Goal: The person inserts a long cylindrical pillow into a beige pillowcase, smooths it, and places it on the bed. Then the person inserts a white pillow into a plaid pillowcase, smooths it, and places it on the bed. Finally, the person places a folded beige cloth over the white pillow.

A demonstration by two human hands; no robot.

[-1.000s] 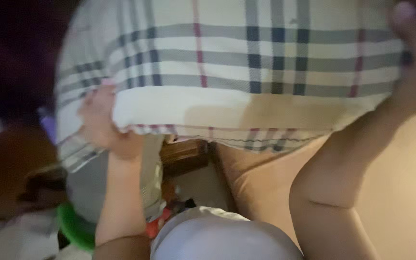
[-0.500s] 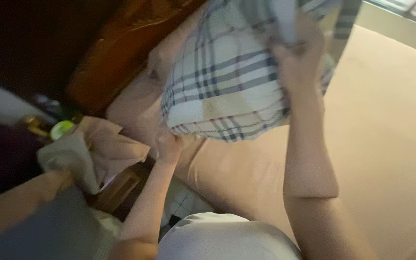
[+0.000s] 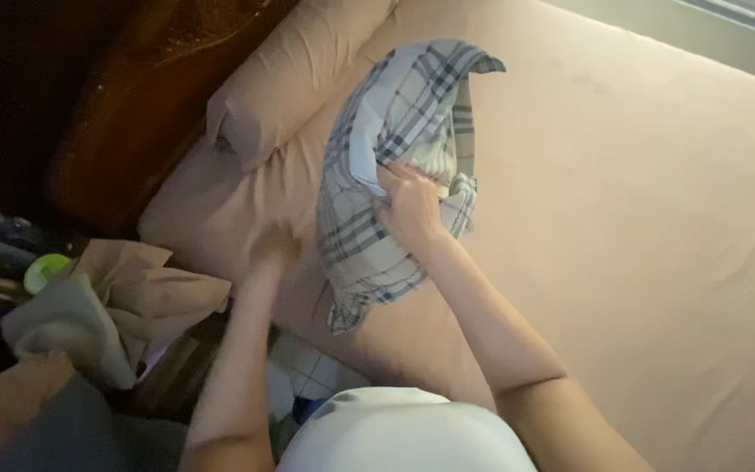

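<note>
**Plaid pillow set down at the head of the bed**

The plaid pillow (image 3: 395, 175) lies on the tan bed sheet (image 3: 640, 227), near the left edge of the mattress, its far end leaning against the tan pillow (image 3: 294, 74) at the headboard (image 3: 124, 131). Its checked case looks loose and rumpled, with a slack corner trailing toward the near edge, so by the look of it the case is on but not yet smoothed or squared up.

The right hand (image 3: 408, 205) is closed on a fold of the plaid fabric at the pillow's middle. The left hand (image 3: 271, 249) is blurred, low beside the pillow's left edge over the sheet; whether it is spread or gripping anything cannot be told.

Further left, off the bed, a heap of crumpled tan cloth (image 3: 124, 288) sits beside a grey one (image 3: 63, 328). Beyond them a green round lid (image 3: 45, 269) shows in the dark clutter; what it belongs to or holds is not visible. Pale floor tiles (image 3: 312, 376) show below the mattress edge.
</note>
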